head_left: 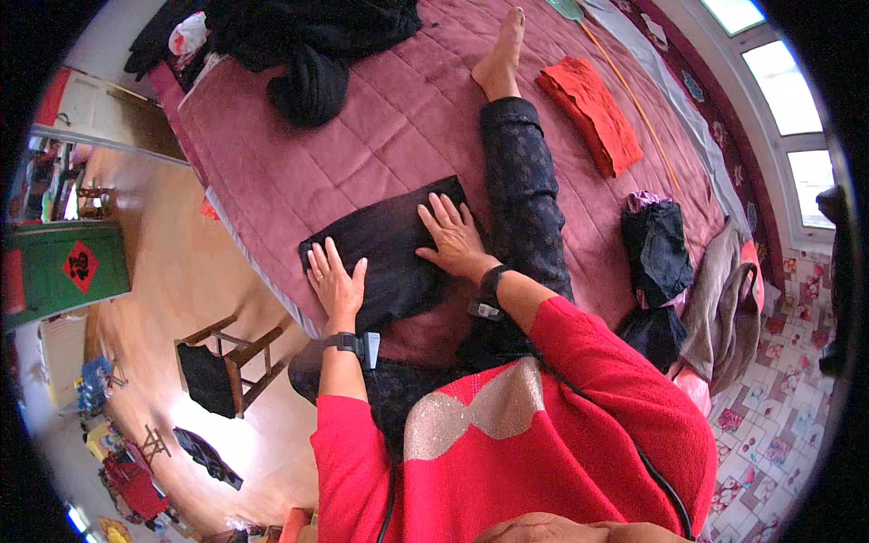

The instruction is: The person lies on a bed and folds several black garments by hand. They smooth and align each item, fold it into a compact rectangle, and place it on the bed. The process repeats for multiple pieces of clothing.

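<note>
A folded black cloth garment (385,237) lies flat on the pink quilted bedspread (389,118), in front of me. My left hand (337,282) rests on its left end, palm down with the fingers stretched out. On its right part lies my right hand (455,240), also flat with fingers spread. Neither hand grips anything; both press on the cloth. Which kind of garment it is, I cannot tell. My outstretched leg in dark patterned trousers (522,176) lies just right of the cloth.
A folded red-orange cloth (593,113) lies beyond my leg, near an orange stick (629,90). Folded dark clothes (655,249) and a grey-brown garment (721,299) sit at the right. Black clothing (308,81) is heaped at the far left. A wooden stool (237,362) stands on the floor.
</note>
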{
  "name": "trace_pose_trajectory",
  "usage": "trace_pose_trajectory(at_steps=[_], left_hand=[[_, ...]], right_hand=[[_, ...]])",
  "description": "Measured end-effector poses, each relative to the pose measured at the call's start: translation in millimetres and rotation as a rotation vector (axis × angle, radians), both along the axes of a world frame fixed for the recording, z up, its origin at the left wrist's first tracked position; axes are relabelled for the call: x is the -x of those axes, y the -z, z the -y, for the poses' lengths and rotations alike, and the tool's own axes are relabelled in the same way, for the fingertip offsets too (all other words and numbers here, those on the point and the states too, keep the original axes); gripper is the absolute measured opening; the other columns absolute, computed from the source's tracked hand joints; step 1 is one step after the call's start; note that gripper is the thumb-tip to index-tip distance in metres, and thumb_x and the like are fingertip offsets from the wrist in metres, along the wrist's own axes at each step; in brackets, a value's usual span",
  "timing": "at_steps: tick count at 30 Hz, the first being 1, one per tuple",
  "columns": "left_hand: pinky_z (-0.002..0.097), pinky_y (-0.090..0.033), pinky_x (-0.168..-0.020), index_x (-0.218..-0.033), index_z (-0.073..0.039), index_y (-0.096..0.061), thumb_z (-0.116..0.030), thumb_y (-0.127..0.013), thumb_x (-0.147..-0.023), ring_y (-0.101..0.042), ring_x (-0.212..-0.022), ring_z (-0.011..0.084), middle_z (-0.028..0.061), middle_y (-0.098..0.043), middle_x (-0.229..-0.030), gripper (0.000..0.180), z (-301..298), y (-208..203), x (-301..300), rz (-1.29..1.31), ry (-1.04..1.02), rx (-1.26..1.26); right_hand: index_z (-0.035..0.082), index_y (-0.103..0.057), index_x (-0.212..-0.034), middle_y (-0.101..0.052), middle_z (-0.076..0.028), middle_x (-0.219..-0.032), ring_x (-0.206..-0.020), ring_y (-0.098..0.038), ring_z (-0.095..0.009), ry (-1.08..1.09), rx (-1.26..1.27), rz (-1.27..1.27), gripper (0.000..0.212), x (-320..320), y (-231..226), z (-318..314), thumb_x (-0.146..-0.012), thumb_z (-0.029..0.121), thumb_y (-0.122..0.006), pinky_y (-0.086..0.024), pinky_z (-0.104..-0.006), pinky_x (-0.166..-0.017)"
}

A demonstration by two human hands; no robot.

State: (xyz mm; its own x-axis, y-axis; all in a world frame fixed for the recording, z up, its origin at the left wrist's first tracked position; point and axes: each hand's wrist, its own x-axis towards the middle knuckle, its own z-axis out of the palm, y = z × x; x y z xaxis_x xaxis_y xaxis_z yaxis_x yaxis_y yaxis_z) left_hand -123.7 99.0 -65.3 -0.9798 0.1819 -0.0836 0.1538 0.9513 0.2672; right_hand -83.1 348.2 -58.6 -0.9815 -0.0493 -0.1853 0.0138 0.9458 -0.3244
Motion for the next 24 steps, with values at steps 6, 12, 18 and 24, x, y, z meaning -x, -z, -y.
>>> trace_pose_trajectory(at_steps=[6,12,18,24], left_hand=[[0.0565,-0.022,-0.116,-0.155,-0.010,-0.024,-0.059,-0.055,-0.091,-0.023,-0.146,0.0411,0.0235,-0.026,-0.157,0.086,-3.7,8.9,4.9,0.010,-0.022,0.127],[0.0560,-0.019,-0.117,-0.156,-0.010,-0.018,-0.066,-0.063,-0.082,-0.017,-0.148,0.0411,0.0227,-0.019,-0.160,0.103,10.9,-10.9,-12.1,0.023,0.110,-0.011],[0.0545,-0.021,-0.117,-0.157,-0.012,-0.017,-0.061,-0.076,-0.070,-0.017,-0.149,0.0393,0.0214,-0.017,-0.161,0.116,43.9,-35.0,-54.2,0.139,0.265,0.078],[0.0494,-0.033,-0.114,-0.152,-0.006,-0.026,-0.025,-0.080,-0.072,-0.033,-0.140,0.0447,0.0259,-0.031,-0.154,0.098,87.4,-30.0,-78.7,0.305,0.082,-0.231]], right_hand=[[0.016,-0.024,-0.155,-0.011,-0.014,-0.164,-0.151,-0.010,-0.034,0.018,-0.004,-0.007,0.088,6.6,5.0,1.0,-0.087,0.054,-0.063,-0.014,-0.0551,-0.119],[0.017,-0.029,-0.154,-0.017,-0.018,-0.162,-0.148,-0.018,-0.038,-0.055,-0.071,0.072,0.091,-3.9,-9.9,-10.2,-0.081,0.054,-0.069,-0.023,-0.0548,-0.116],[0.018,-0.023,-0.156,-0.017,-0.021,-0.161,-0.146,-0.021,-0.043,-0.144,-0.108,0.137,0.100,-30.4,-25.6,-23.5,-0.077,0.052,-0.075,-0.024,-0.0549,-0.116],[0.011,-0.027,-0.154,-0.021,-0.021,-0.160,-0.145,-0.026,-0.039,-0.219,-0.238,0.238,0.095,-60.3,-38.7,-23.7,-0.076,0.029,-0.079,-0.028,-0.0504,-0.116]])
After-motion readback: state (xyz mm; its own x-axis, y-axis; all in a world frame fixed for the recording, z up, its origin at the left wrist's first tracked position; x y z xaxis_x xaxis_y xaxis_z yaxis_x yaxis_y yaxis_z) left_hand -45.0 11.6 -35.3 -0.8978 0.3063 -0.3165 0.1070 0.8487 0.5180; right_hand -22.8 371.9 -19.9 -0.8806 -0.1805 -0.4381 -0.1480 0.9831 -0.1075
